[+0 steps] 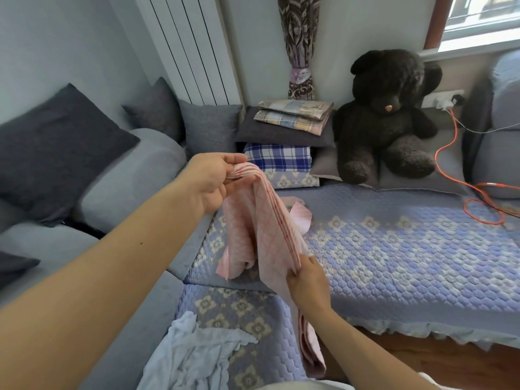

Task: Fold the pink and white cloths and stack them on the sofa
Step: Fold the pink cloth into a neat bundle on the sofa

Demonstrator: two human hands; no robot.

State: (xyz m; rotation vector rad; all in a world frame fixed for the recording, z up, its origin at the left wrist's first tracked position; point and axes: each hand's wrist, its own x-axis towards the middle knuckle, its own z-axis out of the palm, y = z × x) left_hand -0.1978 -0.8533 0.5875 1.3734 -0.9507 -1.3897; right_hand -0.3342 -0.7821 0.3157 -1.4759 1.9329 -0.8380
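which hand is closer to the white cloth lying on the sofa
The right hand. It grips the pink cloth low down, up and to the right of the white cloth. The left hand pinches the pink cloth's top edge, farther off.

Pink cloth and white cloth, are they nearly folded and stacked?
Not yet. Nothing pink or white is stacked yet. Left hand and right hand hold the pink cloth bunched along one edge, mid-fold. The white cloth lies crumpled on the sofa, untouched.
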